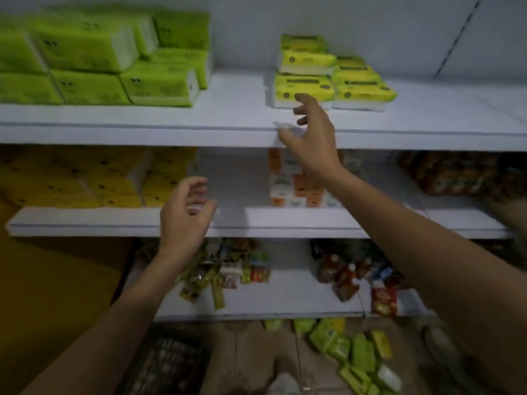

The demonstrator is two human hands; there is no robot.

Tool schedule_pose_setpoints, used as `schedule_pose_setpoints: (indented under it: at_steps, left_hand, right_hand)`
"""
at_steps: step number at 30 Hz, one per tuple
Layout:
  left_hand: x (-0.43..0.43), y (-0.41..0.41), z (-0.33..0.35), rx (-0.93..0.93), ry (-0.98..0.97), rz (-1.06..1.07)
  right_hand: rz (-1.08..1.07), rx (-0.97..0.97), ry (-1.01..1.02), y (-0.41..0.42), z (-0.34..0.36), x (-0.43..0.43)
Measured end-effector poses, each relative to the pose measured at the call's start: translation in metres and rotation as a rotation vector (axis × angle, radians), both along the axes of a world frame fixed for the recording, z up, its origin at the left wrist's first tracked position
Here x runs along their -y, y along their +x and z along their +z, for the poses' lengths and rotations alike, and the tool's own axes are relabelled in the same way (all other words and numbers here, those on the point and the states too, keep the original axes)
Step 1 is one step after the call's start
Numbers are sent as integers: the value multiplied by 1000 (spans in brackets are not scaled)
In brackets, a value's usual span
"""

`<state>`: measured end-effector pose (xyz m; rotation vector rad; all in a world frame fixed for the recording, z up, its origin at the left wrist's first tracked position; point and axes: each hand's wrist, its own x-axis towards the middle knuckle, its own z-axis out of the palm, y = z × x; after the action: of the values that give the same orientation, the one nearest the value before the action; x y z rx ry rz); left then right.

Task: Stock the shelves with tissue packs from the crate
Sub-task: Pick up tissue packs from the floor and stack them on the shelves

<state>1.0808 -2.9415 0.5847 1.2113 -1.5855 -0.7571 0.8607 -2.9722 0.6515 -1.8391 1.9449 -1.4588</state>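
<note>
On the top shelf [233,129] stand stacked yellow-green tissue packs [305,89] at the middle right. My right hand [312,138] is raised just in front of the lowest pack, fingers loosely spread and holding nothing. My left hand [184,215] hovers lower, before the middle shelf [256,220], fingers loosely curled and empty. A dark crate [168,363] sits on the floor at the bottom. Loose green tissue packs [356,352] lie on the floor to its right.
Large green tissue packs [94,61] fill the top shelf's left. Yellow packs [85,178] and orange-white packs [299,183] sit on the middle shelf, snack bags [456,175] at its right. The bottom shelf [285,297] holds sachets and bottles.
</note>
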Motion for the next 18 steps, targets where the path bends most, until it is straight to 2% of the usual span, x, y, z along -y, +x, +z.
schedule_pose_setpoints:
  at_steps: [4,10,14,18]
  left_hand:
    - [-31,-21,-46,13,130,-51]
    - [-53,-67,-125,39,295,-40]
    - [-51,-105,-222,120,327,-43]
    - [-48,-126,-354,199,446,-47]
  right_hand:
    - [9,18,37,-21,-43,-39]
    - [53,-56,187,-63,-130,-75]
    - [134,-121,303,-100,-243,-91]
    - [100,-4,496,-115,-403,-110]
